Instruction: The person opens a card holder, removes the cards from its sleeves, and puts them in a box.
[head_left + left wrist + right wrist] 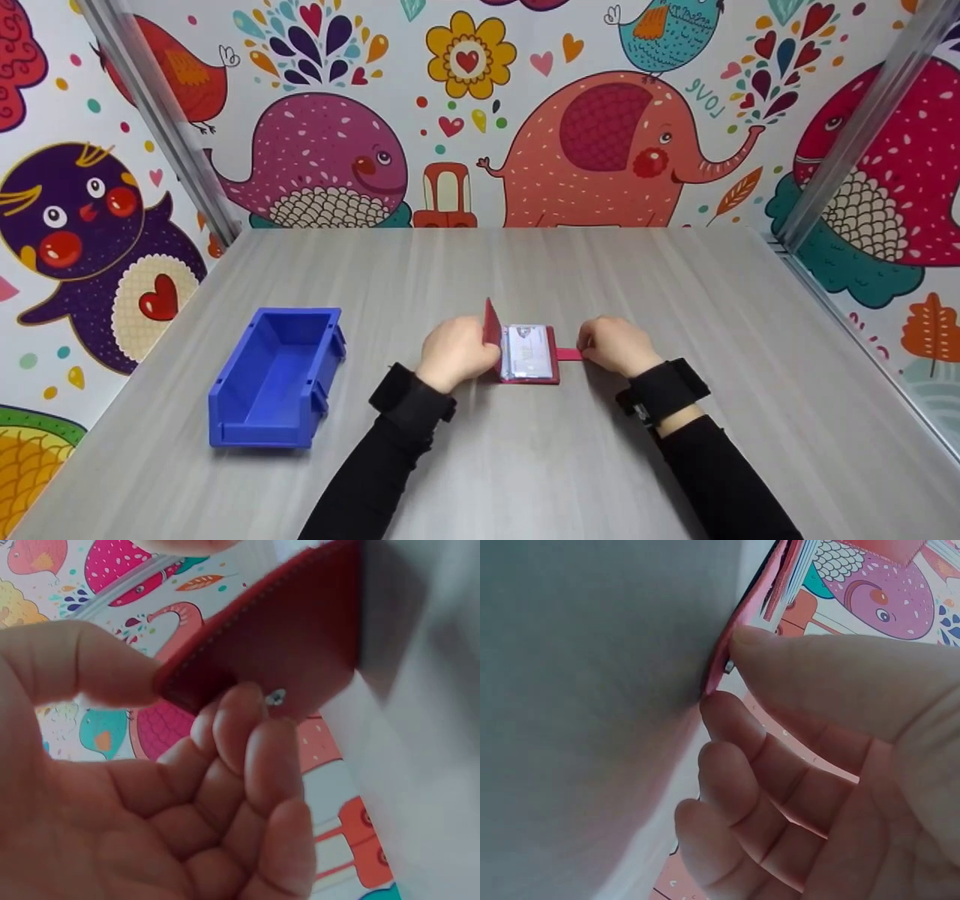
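A red card holder (pixel 556 367) lies opened on the table, with a card in a clear sleeve (pixel 529 352) facing up. My left hand (pixel 457 351) pinches its raised front cover (pixel 491 330) between thumb and fingers. In the left wrist view a metal snap (pixel 275 697) shows on that cover, beside the fingertips. From the card holder's right side a pink-red strap (pixel 568 354) sticks out. My right hand (pixel 619 345) pinches the strap near its end. A small metal snap (pixel 730 667) sits on the strap just below the thumb in the right wrist view.
A blue plastic bin (pixel 259 435) stands on the table (pixel 495 465) to the left of the hands. Walls printed with cartoon animals (pixel 592 150) enclose the back and sides, with metal posts (pixel 847 127) at the corners. Black bands (pixel 412 401) wrap both wrists.
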